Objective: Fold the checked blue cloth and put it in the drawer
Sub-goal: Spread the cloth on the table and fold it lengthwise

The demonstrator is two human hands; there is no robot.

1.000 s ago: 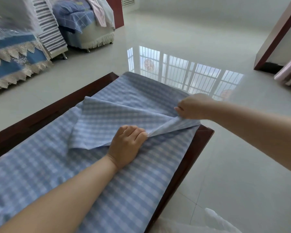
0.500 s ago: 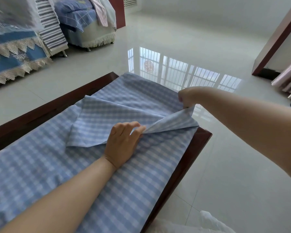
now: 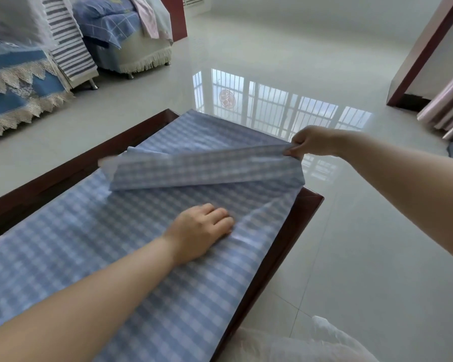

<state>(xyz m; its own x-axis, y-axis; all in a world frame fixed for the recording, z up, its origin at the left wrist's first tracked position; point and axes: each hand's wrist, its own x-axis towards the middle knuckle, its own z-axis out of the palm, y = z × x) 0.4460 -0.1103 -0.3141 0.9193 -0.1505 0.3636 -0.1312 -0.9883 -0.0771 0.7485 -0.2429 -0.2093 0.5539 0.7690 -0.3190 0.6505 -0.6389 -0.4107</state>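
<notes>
Right hand (image 3: 309, 141) pinches checked blue cloth (image 3: 147, 257) corner; left hand (image 3: 202, 231) presses flat.

A dark wooden desk (image 3: 288, 231) runs from lower left toward the frame's centre, and the checked blue cloth (image 3: 115, 257) covers nearly all its top.

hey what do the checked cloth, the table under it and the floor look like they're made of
Checked blue cloth: thin woven fabric, probably cotton; it drapes and creases. Table: dark reddish wood, or veneer, smooth sheen. Floor: glossy pale tile; it mirrors a window.
</notes>
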